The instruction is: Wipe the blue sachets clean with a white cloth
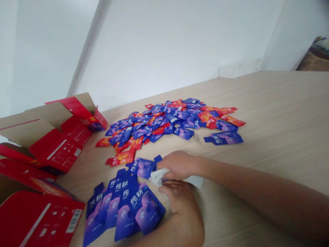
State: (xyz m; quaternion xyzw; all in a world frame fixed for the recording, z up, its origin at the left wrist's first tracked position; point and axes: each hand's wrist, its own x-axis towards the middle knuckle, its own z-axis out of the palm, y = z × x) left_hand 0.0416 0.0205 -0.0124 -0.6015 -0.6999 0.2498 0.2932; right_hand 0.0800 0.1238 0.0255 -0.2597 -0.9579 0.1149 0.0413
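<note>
My right hand point(181, 165) is closed on a white tissue point(156, 176), whose ends stick out on both sides of it. Just below, my left hand point(177, 193) has its fingers bent up against the tissue and the right hand; whatever they grip is hidden. A blue-purple spouted pouch point(141, 168) lies at the tissue's left edge. Behind the right fingers shows the blue tip of another pouch point(157, 158), mostly covered. Left of my left wrist, several blue pouches point(125, 206) lie overlapping in a fanned row, printed side up.
A wide heap of blue and red-orange pouches point(164, 120) spreads across the table point(269, 137) beyond my hands. One blue pouch point(224, 138) lies at its right edge. Open red cartons point(48, 219) line the left side. A white box point(239, 69) stands by the wall.
</note>
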